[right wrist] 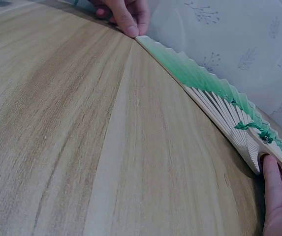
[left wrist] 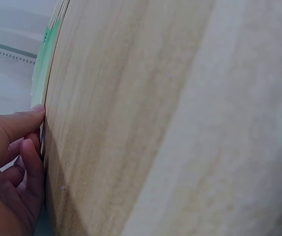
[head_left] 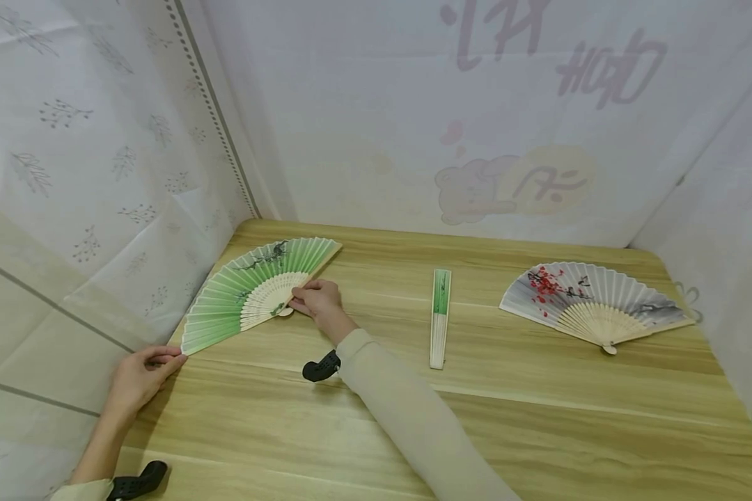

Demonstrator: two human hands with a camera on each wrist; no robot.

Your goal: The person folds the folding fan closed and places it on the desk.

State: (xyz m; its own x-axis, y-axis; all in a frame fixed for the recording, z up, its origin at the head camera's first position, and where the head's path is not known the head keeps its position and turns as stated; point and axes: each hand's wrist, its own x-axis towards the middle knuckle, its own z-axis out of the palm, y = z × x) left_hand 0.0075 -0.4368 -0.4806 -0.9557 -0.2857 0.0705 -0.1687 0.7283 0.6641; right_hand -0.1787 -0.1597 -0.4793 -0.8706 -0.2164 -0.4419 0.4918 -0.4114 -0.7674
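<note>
A green folding fan [head_left: 216, 306] lies spread on the left part of the wooden table, dark branch artwork across its pleats. My left hand [head_left: 139, 379] pinches the lower-left tip of its outer rib between thumb and fingers; the left wrist view shows the thumb [left wrist: 25, 120] on that end. Near the pivot, my right hand [head_left: 319, 304] grips the opposite outer rib. In the right wrist view, the fan's slats [right wrist: 224, 115] spread out from the right fingers, and a green tassel or cord [right wrist: 254, 129] hangs by the pivot.
A closed green folding fan [head_left: 440, 319] lies upright in the middle of the table [head_left: 539, 417]. At the right, a grey-white fan [head_left: 595, 306] with red blossoms lies spread. Patterned curtains [head_left: 100, 139] border the table at the left, back and right.
</note>
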